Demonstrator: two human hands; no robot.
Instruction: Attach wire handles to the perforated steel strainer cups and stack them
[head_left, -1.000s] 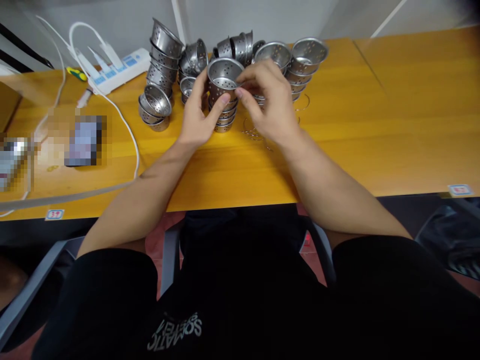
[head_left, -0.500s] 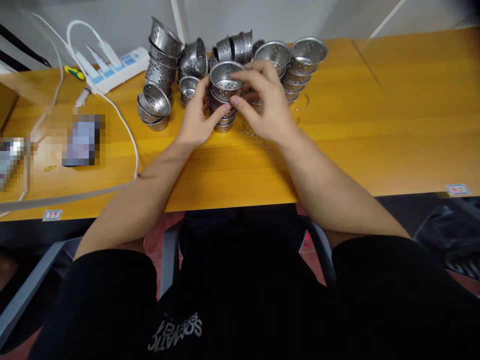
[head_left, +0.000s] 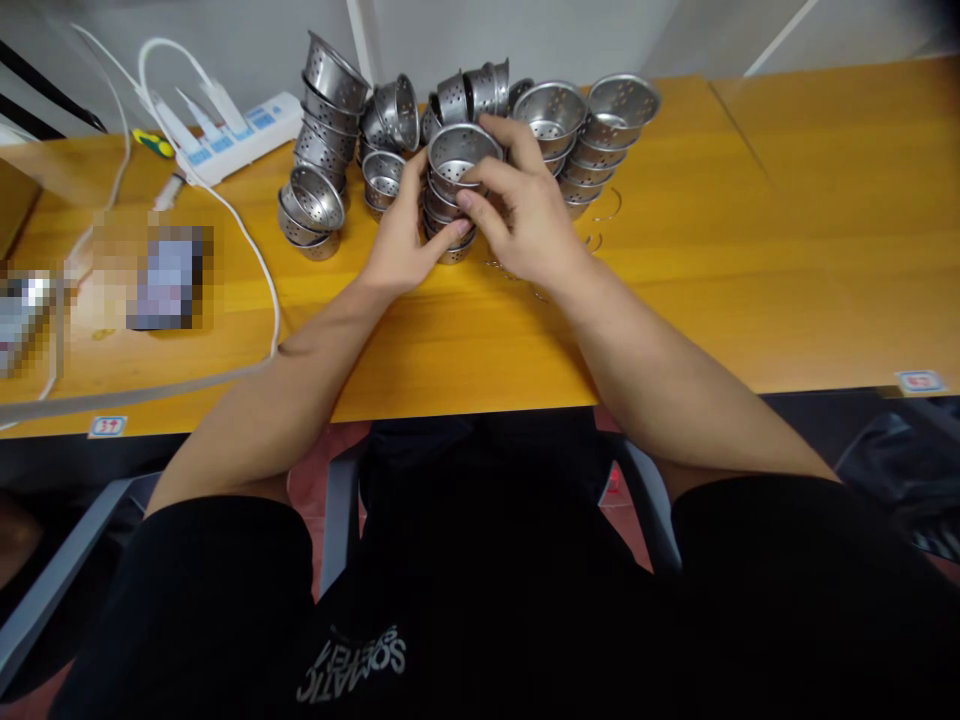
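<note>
In the head view a stack of perforated metal strainer baskets [head_left: 455, 185] stands in front of me, with the rim of the top one open upward. My left hand [head_left: 409, 235] curls around the stack's left side, its thumb lying across the lower baskets. From the right, my right hand [head_left: 525, 205] grips the top strainer basket, thumb near its front and fingers at the rim and side. Some right fingertips are hidden behind the metal. Thin curved wires [head_left: 595, 243] lie on the table beside and partly beneath my right hand.
More strainer baskets stand in a leaning stack [head_left: 327, 125], a short stack [head_left: 311, 205] and a right-hand stack [head_left: 619, 115]. A white power strip [head_left: 240, 140] with cables, a phone [head_left: 169, 280] and a yellow-green tool [head_left: 154, 143] occupy the left of the wooden table [head_left: 787, 250].
The top strainer basket has shifted slightly right and sits lower on the stack. My right hand's fingers have moved onto its rim and side; my left hand stays around the stack.
</note>
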